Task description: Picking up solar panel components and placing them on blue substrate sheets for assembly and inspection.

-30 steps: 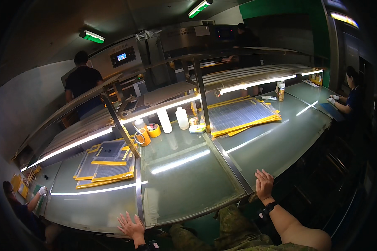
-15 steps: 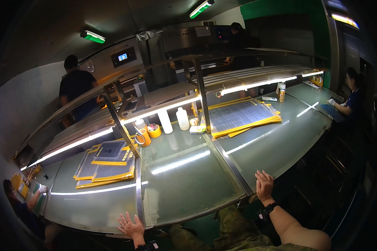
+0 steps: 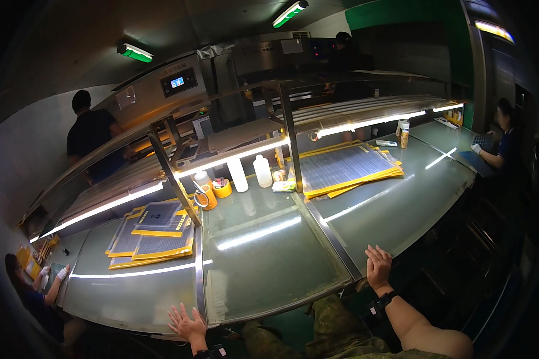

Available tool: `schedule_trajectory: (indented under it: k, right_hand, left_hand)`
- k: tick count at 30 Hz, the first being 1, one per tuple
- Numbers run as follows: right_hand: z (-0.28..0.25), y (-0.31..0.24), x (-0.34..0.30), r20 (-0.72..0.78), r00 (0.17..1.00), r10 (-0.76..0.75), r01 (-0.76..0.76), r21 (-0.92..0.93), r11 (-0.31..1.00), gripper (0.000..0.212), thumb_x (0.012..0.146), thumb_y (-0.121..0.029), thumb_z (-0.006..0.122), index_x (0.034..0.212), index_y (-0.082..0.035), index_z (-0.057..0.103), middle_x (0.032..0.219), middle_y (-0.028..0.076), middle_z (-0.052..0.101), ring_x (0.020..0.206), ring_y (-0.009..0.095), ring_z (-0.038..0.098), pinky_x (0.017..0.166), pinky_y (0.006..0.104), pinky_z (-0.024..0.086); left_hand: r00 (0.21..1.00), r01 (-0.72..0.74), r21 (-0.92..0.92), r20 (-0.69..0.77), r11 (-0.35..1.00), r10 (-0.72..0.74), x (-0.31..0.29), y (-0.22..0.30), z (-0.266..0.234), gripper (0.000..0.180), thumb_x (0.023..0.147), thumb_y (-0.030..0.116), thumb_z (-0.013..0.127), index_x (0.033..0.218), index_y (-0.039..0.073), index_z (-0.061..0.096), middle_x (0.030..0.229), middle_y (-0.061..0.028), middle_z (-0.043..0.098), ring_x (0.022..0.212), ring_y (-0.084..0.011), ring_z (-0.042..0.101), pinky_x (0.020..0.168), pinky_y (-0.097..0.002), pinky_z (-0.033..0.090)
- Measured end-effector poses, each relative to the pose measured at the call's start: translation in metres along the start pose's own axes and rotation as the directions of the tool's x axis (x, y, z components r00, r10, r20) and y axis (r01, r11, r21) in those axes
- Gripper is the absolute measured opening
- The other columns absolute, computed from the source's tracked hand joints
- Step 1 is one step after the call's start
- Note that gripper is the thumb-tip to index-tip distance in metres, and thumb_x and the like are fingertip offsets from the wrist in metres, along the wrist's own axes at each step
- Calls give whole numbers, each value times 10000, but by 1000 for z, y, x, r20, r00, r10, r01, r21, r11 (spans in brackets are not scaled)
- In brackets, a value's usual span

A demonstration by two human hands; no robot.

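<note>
Both sets of fingers are extended, with nothing in grasp: the left hand [image 3: 187, 323] lies fanned wide at the near edge of the worktop [image 3: 269, 272], and the right hand [image 3: 378, 266], its fingers closer together, lies at that edge farther right. Beyond the left hand, slightly leftward, sits a pile of yellow-edged sheets [image 3: 161, 244]; marks on the top one are too small to read. Beyond the right hand, slightly leftward, lies a broader yellow-edged stack [image 3: 347, 167], and near that stands a can [image 3: 404, 140] with an illegible label. Well beyond both hands, a grey machine [image 3: 150, 90] bears printed characters above its lit screen [image 3: 177, 82].
</note>
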State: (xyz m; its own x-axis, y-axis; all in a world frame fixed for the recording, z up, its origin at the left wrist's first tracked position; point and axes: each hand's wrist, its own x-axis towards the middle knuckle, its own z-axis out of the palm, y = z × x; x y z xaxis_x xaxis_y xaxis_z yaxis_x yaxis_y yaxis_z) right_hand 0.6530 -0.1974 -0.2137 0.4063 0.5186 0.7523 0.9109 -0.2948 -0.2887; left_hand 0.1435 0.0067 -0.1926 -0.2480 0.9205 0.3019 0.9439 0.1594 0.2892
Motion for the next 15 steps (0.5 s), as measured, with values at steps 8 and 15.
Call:
schedule_trajectory:
  k: [8,15]
  right_hand:
    - [-1,-1,1,-1,1000,7,-7,2,1000,269,821,-124,526,1059,-70,641,1171,67,616,1150,287,504,985,436,324]
    - [-1,-1,1,2,1000,7,-7,-1,1000,273,817,-122,527,1060,-74,643,1174,66,616,1150,289,504,989,437,323]
  left_hand:
    - [1000,11,-4,11,1000,-10,-1,1,-2,525,862,429,511,1314,163,505,1454,-118,349,1375,-321,239,1102,-546,130]
    - [1000,6,-5,10,1000,-6,0,1,-1,524,863,429,509,1311,159,507,1453,-122,351,1375,-323,238,1100,-552,130]
